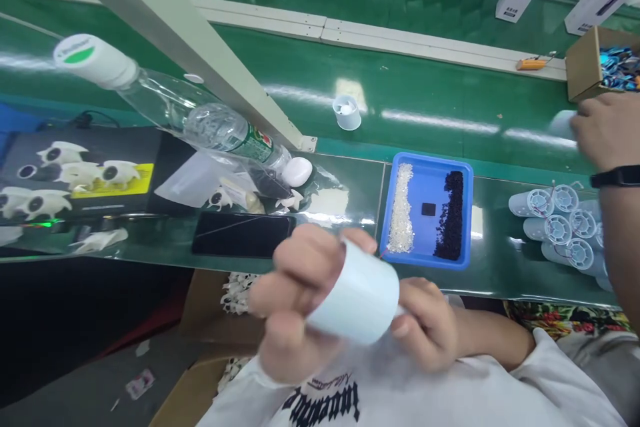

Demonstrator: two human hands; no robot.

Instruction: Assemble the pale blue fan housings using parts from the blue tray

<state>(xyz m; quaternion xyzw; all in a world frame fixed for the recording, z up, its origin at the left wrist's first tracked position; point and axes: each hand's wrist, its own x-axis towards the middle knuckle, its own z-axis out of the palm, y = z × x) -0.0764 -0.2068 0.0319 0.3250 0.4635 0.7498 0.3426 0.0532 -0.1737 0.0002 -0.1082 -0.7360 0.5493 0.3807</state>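
My left hand (pixel 300 300) is wrapped round a pale plastic cylinder (pixel 361 293), which is tilted in front of my chest. Its wall hides part of my fingers. At the cylinder's right end, my right hand (pixel 427 323) has its fingers curled in with the thumb against them. A small pale bit shows by that thumb, but blur keeps me from making out what it is. Just beyond my hands lies a blue tray (pixel 427 260) with a strip of clear-white small parts (pixel 401 213), a strip of black small parts (pixel 450 220) and one black square (pixel 429 209).
Several motor-like cylinders (pixel 557 230) stand at right, near a co-worker's hand (pixel 607 127) holding another pale cylinder. A white cup (pixel 347 112) sits on the green belt (pixel 425 87). At left are a large bottle (pixel 200 113), a dark phone (pixel 243 235) and white fan-like parts (pixel 80 170).
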